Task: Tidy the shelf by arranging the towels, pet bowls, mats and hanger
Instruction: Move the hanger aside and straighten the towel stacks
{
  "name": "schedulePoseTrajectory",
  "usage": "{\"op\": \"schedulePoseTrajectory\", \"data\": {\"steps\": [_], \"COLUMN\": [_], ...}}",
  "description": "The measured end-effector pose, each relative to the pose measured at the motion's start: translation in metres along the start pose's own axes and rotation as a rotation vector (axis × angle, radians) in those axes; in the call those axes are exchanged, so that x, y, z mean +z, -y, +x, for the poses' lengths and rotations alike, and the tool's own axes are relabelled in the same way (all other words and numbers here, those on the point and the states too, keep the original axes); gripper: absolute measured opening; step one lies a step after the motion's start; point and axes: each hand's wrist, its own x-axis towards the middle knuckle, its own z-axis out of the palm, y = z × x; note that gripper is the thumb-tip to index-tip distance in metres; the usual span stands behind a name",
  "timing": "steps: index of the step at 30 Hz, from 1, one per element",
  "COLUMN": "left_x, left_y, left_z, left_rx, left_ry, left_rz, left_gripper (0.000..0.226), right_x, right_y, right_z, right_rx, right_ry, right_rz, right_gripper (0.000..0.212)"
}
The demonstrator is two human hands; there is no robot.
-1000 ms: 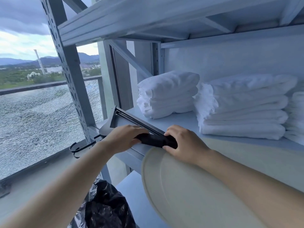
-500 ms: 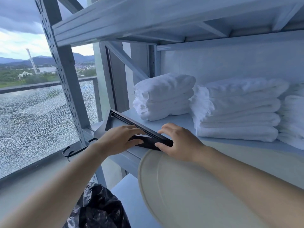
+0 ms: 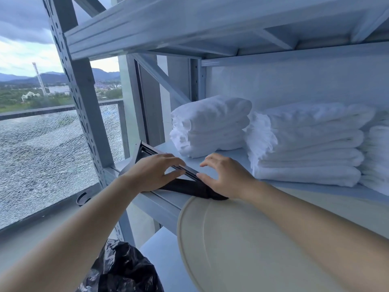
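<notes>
A black hanger (image 3: 189, 187) lies flat on the front left of the grey shelf board (image 3: 164, 200), its hook (image 3: 82, 199) sticking out past the left post. My left hand (image 3: 151, 173) rests on the hanger with fingers stretched over its bar. My right hand (image 3: 227, 175) is at the hanger's near end, fingers spread and lifted, thumb by the bar. Folded white towels stand behind in a small left stack (image 3: 210, 127), a taller middle stack (image 3: 309, 144) and a third stack (image 3: 379, 157) cut off at the right edge.
A large cream round disc (image 3: 231, 249) leans in front of the shelf under my right forearm. A black plastic bag (image 3: 124, 268) sits below. The perforated upright post (image 3: 80, 91) and a cracked window pane (image 3: 42, 154) are on the left. Another shelf board (image 3: 168, 24) runs overhead.
The hanger has slid further onto the shelf. My right hand has released its grip on the hanger's end and spread its fingers; my left hand has flattened over the bar.
</notes>
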Motion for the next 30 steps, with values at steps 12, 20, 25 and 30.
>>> {"op": "schedulePoseTrajectory", "data": {"steps": [12, 20, 25, 30], "left_x": [-0.011, -0.001, 0.01, 0.018], "left_y": [0.032, 0.044, 0.047, 0.052], "left_z": [0.069, 0.107, 0.114, 0.121], "left_rx": [-0.082, -0.125, -0.113, -0.106], "left_ry": [-0.043, -0.12, -0.124, -0.165], "left_rz": [0.069, 0.113, 0.207, 0.217], "left_gripper": [0.032, 0.036, 0.036, 0.036], "right_x": [-0.013, -0.006, -0.004, 0.003], "right_y": [-0.022, -0.047, -0.057, -0.068], "right_z": [0.071, 0.095, 0.099, 0.104], "right_rx": [0.025, 0.102, 0.145, 0.206], "right_ry": [-0.04, -0.071, -0.03, -0.003], "right_rz": [-0.128, -0.3, -0.335, -0.346], "right_gripper": [0.041, 0.063, 0.075, 0.08]}}
